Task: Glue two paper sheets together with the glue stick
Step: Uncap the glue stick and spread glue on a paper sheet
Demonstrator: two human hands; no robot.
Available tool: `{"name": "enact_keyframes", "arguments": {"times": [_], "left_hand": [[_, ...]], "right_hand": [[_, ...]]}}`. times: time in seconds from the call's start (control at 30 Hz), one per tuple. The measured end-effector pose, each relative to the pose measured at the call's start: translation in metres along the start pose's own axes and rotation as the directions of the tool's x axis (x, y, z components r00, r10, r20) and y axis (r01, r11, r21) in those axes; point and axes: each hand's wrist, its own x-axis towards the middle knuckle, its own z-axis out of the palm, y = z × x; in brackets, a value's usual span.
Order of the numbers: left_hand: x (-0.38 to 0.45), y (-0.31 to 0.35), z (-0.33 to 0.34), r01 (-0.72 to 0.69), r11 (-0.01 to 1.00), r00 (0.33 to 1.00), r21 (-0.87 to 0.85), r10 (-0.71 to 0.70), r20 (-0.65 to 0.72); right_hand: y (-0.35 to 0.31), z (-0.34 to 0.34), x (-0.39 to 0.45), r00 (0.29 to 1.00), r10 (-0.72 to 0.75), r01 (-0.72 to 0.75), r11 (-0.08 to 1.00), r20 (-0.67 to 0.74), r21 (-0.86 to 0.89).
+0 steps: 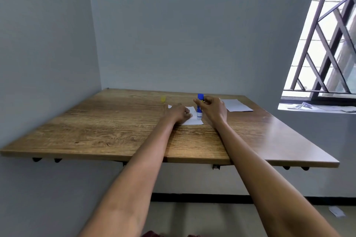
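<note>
A small white paper sheet (193, 119) lies on the wooden table (119, 127). My left hand (178, 112) rests on its left part, fingers bent down onto the paper. My right hand (212, 108) grips a blue glue stick (200, 107), held upright with its pale lower end touching the sheet. A second white sheet (237, 105) lies flat further right on the table. A small yellow cap (163, 98) stands behind my left hand.
The table sits in a corner, with grey walls to the left and behind. A barred window (327, 44) is at the right, with papers on its sill (317, 107). A scrap of paper (336, 211) lies on the floor.
</note>
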Motion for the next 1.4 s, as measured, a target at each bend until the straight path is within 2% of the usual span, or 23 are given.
{"name": "enact_keyframes", "arguments": {"times": [0.23,0.5,0.6,0.7,0.77,0.87,0.93,1.0,1.1,1.2,1.4], "left_hand": [[-0.005,0.003,-0.003,-0.01,1.0,1.0,-0.009,0.011,0.013],[0.003,0.006,-0.019,-0.024,1.0,1.0,-0.014,0.024,-0.009],[0.009,0.005,-0.027,-0.036,0.999,0.998,-0.021,0.035,-0.043],[0.018,0.004,-0.029,-0.065,0.991,0.989,-0.114,0.048,-0.142],[0.027,0.004,-0.031,-0.096,0.935,0.977,-0.342,0.023,-0.21],[0.041,0.006,-0.036,-0.145,0.691,0.97,-0.708,-0.043,-0.24],[0.05,0.008,-0.038,-0.122,0.518,0.981,-0.847,-0.065,-0.181],[0.059,0.008,-0.036,-0.115,0.426,0.987,-0.897,-0.053,-0.152],[0.075,0.005,-0.031,-0.15,0.38,0.98,-0.913,-0.066,-0.188],[0.088,-0.001,-0.026,-0.134,0.34,0.983,-0.931,-0.076,-0.169],[0.095,-0.007,-0.019,-0.065,0.397,0.99,-0.916,-0.093,-0.11]], "right_hand": [[-0.004,-0.006,-0.006,0.999,0.025,-0.024,0.999,-0.024,0.043],[-0.001,-0.012,0.003,0.98,0.161,-0.124,0.953,-0.117,0.275],[0.003,-0.008,0.013,0.972,0.227,-0.186,0.907,-0.066,0.378],[0.009,0.001,0.025,0.953,0.296,-0.287,0.818,0.064,0.498],[0.015,0.011,0.035,0.948,0.278,-0.318,0.807,0.155,0.498],[0.017,0.026,0.051,0.945,0.173,-0.294,0.821,0.278,0.49],[0.015,0.038,0.063,0.933,0.122,-0.284,0.826,0.338,0.487],[0.014,0.05,0.074,0.93,0.085,-0.26,0.839,0.357,0.478],[0.017,0.064,0.091,0.939,0.016,-0.171,0.888,0.343,0.427],[0.023,0.075,0.104,0.942,-0.016,-0.114,0.925,0.336,0.363],[0.033,0.084,0.113,0.918,-0.003,-0.082,0.977,0.395,0.197]]}}
